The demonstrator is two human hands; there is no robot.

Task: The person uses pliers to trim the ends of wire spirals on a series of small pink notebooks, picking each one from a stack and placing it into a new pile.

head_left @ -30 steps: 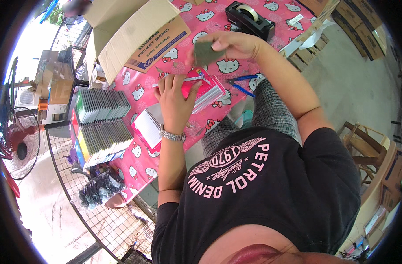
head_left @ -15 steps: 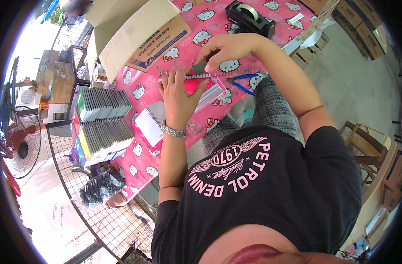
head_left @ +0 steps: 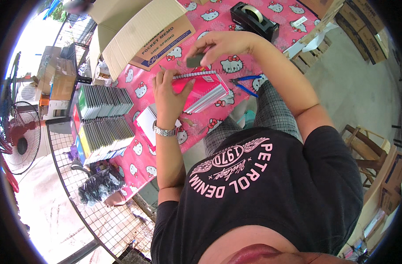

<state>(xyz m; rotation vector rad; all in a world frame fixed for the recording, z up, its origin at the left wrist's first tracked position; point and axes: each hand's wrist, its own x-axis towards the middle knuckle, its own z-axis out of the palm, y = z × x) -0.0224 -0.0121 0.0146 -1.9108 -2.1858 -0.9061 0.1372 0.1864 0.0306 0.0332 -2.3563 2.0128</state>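
Note:
A red spiral notebook point(head_left: 200, 88) lies at the table edge in front of me, white page edges toward me. Its wire coil runs along the far side, and a length of coil point(head_left: 232, 70) sticks out past the right end. My left hand point(head_left: 169, 94) grips the notebook's left end, fingertips by the coil and thumb over the cover. Just above the coil, my right hand point(head_left: 223, 47) pinches a small flat dark-grey block point(head_left: 195, 60). Blue-handled pliers point(head_left: 247, 83) lie to the notebook's right. Partly under my left wrist is an open white-paged spiral notebook point(head_left: 146, 123).
Two rows of stacked spiral notebooks point(head_left: 105, 119) stand at the left. Behind the work is an open cardboard box point(head_left: 165, 44). A black tape dispenser point(head_left: 254, 22) sits at the far right of the pink patterned table cover point(head_left: 141, 152). A fan point(head_left: 21, 136) stands far left.
My right hand and the grey block have moved left and lifted off the coil. My left hand has shifted slightly left and down, exposing more of the red cover.

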